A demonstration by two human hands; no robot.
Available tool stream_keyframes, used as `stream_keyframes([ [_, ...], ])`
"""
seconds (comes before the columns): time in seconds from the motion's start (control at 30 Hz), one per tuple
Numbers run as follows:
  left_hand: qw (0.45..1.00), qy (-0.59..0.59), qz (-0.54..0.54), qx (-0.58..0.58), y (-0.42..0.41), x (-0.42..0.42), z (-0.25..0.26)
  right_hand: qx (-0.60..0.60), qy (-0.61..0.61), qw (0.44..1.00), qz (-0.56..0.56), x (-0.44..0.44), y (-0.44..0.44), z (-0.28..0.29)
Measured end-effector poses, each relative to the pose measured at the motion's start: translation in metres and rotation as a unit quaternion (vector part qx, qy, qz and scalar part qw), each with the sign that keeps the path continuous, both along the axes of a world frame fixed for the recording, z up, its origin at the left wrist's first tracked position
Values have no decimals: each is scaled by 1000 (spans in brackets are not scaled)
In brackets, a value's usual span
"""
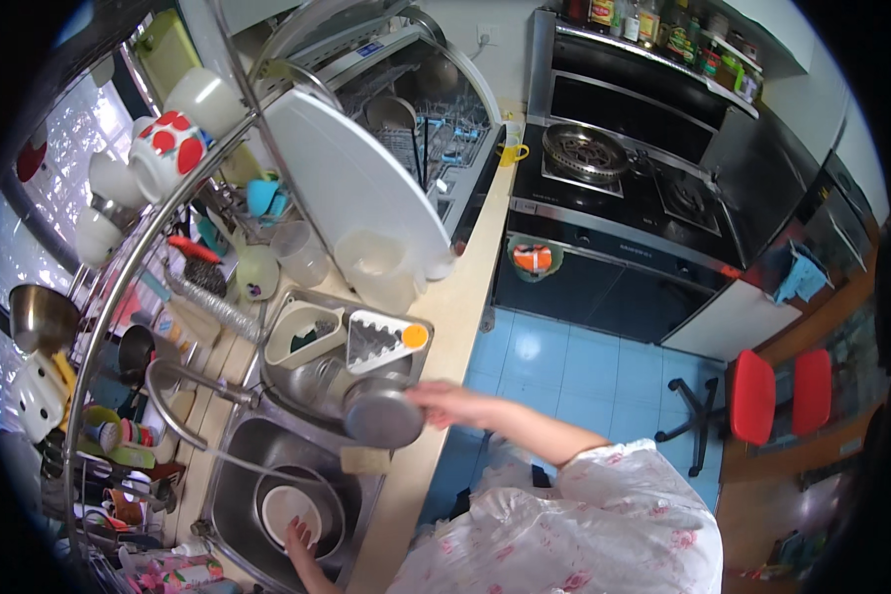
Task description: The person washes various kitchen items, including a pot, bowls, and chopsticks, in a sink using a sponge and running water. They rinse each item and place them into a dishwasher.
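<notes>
My right hand (445,403) grips the edge of a round metal pan or bowl (384,413), which is over the corner between the two sink basins. Down in the left part of the view, my left hand (301,536) reaches into the lower basin (232,462), its fingers spread at a white bowl (289,509). That bowl lies inside a round metal basin (330,494). A yellowish sponge (365,460) rests on the sink rim just below the pan. The curved faucet (193,438) reaches over the lower basin.
Across the upper basin stand a cream strainer caddy (297,349) and a white triangular basket (375,356). A wire rack (119,297) with cups arches at left. Behind are plastic pitchers (375,260), a large white lid (341,163), an open dishwasher (445,178) and a gas stove (564,189).
</notes>
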State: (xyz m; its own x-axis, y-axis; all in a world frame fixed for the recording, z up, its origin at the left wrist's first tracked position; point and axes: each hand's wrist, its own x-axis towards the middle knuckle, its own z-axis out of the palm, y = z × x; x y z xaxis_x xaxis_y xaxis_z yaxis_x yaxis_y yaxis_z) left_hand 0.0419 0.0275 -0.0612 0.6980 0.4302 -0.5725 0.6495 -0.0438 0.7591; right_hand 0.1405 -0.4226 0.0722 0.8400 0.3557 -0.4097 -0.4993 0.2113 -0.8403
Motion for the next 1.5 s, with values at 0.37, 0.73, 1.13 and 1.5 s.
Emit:
stream_keyframes([
  [0.37, 997, -20, 68, 32, -37, 43, -22, -364, -254, 869, -220, 238, -352, 125],
  [0.73, 978, 17, -26, 206, -90, 64, 3, -730, -596, 328, 64, 486, -370, 143],
  [1.13, 953, 20, -65, 295, -104, 45, 15, -677, -675, 286, 62, 568, -345, 96],
  [1.5, 903, -133, -3, 409, -162, 41, 40, -462, -573, 650, -190, 471, -354, 94],
])
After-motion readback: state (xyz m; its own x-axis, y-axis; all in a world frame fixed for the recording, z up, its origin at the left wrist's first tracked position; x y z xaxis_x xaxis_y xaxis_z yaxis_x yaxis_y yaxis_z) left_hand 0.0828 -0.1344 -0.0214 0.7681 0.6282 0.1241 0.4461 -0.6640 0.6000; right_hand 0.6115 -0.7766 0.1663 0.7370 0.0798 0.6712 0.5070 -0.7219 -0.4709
